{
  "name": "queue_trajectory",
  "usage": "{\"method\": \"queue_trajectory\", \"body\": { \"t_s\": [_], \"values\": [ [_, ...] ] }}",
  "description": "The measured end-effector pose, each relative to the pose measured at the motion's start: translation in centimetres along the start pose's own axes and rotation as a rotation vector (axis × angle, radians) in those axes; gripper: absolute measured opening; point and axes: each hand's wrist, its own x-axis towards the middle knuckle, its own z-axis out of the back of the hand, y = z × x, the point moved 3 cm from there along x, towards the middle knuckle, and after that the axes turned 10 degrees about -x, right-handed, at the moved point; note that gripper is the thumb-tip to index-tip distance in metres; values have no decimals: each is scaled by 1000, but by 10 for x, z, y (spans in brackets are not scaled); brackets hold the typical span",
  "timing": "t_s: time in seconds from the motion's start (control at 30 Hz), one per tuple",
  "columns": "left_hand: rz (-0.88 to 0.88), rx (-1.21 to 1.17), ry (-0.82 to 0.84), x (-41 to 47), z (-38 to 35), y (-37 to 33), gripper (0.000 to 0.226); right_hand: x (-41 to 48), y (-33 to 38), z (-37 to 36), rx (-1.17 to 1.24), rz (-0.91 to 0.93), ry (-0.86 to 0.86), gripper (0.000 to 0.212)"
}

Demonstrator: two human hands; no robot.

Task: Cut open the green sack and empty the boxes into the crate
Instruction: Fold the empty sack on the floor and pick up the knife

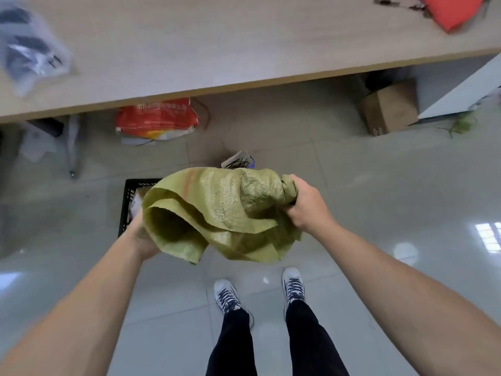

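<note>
The green woven sack (217,210) hangs limp and crumpled in the air between my hands, its open mouth facing left and toward me. My right hand (306,204) is clenched around the bunched far end of the sack. My left hand (142,237) grips the sack near its mouth from below and is partly hidden by the fabric. Under the sack on the floor sits the black plastic crate (130,196), mostly covered; a brown box (137,199) shows inside it.
A wooden table (217,44) spans the top, with a clear plastic bag (27,47) and an orange item (450,9) on it. Under it lie a red printed bag (157,119) and a cardboard box (387,109). My feet stand on the glossy tiled floor.
</note>
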Motion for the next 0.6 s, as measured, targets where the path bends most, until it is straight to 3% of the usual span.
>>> {"method": "queue_trajectory", "body": {
  "t_s": [0.17,0.23,0.37,0.47,0.6],
  "values": [
    [6,340,103,32,6,48,19,10,-53,-47,-246,12,4,29],
    [-40,545,111,56,11,71,35,17,-71,-67,-258,64,90,31],
    [-178,742,-77,107,28,123,37,42,-117,-120,-331,110,177,29],
    [-279,1115,-248,153,45,161,38,59,-157,-176,-360,91,279,30],
    [-376,1206,-395,214,69,205,38,76,-206,-255,-111,-12,496,34]
  ]
}}
